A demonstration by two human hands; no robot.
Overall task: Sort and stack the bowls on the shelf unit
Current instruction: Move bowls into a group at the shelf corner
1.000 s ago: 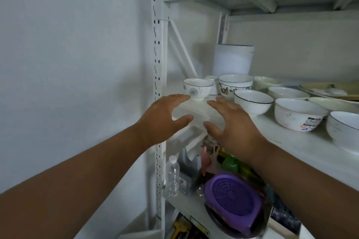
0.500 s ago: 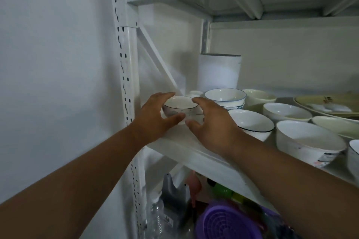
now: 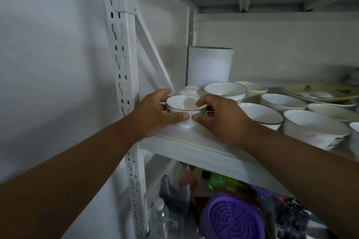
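Observation:
A small white bowl (image 3: 183,105) with a dark rim and a small printed pattern stands near the left front corner of the white shelf (image 3: 196,142). My left hand (image 3: 155,115) grips its left side, thumb across the front. My right hand (image 3: 219,117) grips its right side, fingers over the rim. Behind it sit a small upturned white bowl (image 3: 189,90) and a blue-rimmed bowl (image 3: 225,89) stacked on another. To the right are a black-rimmed bowl (image 3: 261,115) and a larger white bowl (image 3: 314,129).
A tall white cylinder (image 3: 209,66) stands at the back. More bowls (image 3: 282,101) and a patterned plate (image 3: 318,93) fill the right side. The perforated upright post (image 3: 121,64) is just left. On the lower shelf lie a purple strainer (image 3: 232,219) and a bottle (image 3: 160,217).
Both hands reached forward onto the shelf and closed round the small bowl from either side. The view moved closer and to the left.

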